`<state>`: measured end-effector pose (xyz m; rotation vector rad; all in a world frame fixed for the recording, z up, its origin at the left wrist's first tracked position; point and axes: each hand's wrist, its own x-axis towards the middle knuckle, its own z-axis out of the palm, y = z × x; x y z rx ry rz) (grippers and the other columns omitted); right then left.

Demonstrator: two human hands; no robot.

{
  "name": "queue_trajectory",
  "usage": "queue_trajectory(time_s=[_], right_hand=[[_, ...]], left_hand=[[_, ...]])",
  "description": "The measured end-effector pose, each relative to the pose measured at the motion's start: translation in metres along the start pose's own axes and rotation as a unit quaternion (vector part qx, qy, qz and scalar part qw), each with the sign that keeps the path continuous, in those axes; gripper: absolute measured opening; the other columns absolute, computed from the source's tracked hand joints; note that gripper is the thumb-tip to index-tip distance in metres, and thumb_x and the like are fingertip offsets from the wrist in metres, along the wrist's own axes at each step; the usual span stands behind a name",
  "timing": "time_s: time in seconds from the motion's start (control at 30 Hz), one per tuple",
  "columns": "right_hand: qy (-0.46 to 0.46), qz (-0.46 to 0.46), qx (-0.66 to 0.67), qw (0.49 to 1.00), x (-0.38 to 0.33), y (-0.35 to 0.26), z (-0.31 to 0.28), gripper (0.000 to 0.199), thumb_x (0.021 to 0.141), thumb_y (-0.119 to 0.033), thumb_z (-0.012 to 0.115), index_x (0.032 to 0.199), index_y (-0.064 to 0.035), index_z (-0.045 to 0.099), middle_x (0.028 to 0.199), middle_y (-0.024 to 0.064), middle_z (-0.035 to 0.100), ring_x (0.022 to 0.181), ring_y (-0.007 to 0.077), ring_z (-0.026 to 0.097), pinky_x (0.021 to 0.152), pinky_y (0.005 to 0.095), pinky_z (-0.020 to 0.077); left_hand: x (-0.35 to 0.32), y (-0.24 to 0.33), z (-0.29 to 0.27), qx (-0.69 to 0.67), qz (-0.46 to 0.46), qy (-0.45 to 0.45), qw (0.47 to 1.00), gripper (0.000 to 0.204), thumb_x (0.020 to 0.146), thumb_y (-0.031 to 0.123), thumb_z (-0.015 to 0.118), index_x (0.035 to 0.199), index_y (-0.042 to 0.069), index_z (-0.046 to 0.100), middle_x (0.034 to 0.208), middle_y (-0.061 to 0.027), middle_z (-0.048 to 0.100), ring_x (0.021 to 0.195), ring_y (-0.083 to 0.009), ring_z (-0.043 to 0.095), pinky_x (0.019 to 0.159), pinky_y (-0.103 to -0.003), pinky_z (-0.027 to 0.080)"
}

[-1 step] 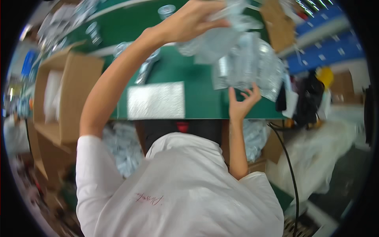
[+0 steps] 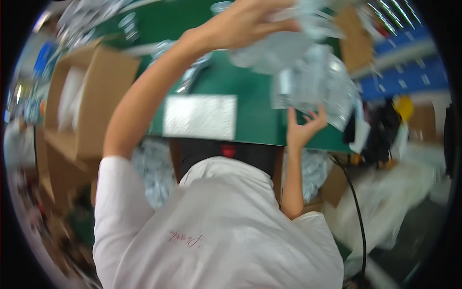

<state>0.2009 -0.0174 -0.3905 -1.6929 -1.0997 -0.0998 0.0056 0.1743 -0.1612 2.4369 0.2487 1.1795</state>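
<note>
My left hand (image 2: 250,24) reaches across the green table (image 2: 257,108) to the far right. It is closed on a clear plastic bag (image 2: 310,19), which is blurred; part of the fingers is cut off by the top edge. Below the bag lie several clear plastic packages (image 2: 308,79) side by side, and I cannot make out their contents. At their near edge my right hand (image 2: 308,129) is open, thumb and fingers apart, fingertips by the plastic. A silver, dimpled flat pouch (image 2: 200,117) rests near the table's front edge, left of my right hand.
An open cardboard box (image 2: 108,91) with white material inside stands at the left. Clear-wrapped items (image 2: 192,74) lie beyond the pouch. Brown cardboard (image 2: 355,38) is at the far right, near a blue rack (image 2: 399,82). A black cable (image 2: 356,202) hangs at the right.
The whole view has shifted, so the table and its things appear farther right and slightly higher. My left hand still grips the bag; my right hand stays open beside the packages.
</note>
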Motion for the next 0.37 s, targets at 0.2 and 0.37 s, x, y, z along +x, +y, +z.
queue_trajectory(time_s=[0.2, 0.37], right_hand=[[-0.001, -0.149, -0.214, 0.965, 0.007, 0.039, 0.018, 0.108, 0.072, -0.038, 0.088, 0.153, 0.0004, 0.027, 0.148, 0.0283, 0.034, 0.131, 0.0487, 0.036, 0.112, 0.0590, 0.0272], [-0.033, -0.205, -0.207, 0.956, 0.009, 0.066, 0.030, 0.127, 0.067, -0.058, 0.088, 0.156, -0.0018, 0.017, 0.152, 0.0329, 0.025, 0.137, 0.0534, 0.030, 0.110, 0.0635, 0.0300]], left_hand=[[-0.129, 0.128, -0.062, 0.105, -0.063, 0.241, 0.963, 0.021, 0.082, 0.010, 0.070, 0.086, 0.004, 0.051, 0.070, -0.0055, 0.046, 0.057, -0.0226, 0.036, 0.055, -0.035, 0.036], [-0.299, 0.293, -0.027, 0.253, -0.335, 0.299, 0.857, 0.023, 0.079, 0.005, 0.068, 0.097, 0.004, 0.054, 0.081, -0.0094, 0.053, 0.067, -0.0285, 0.044, 0.064, -0.040, 0.041]])
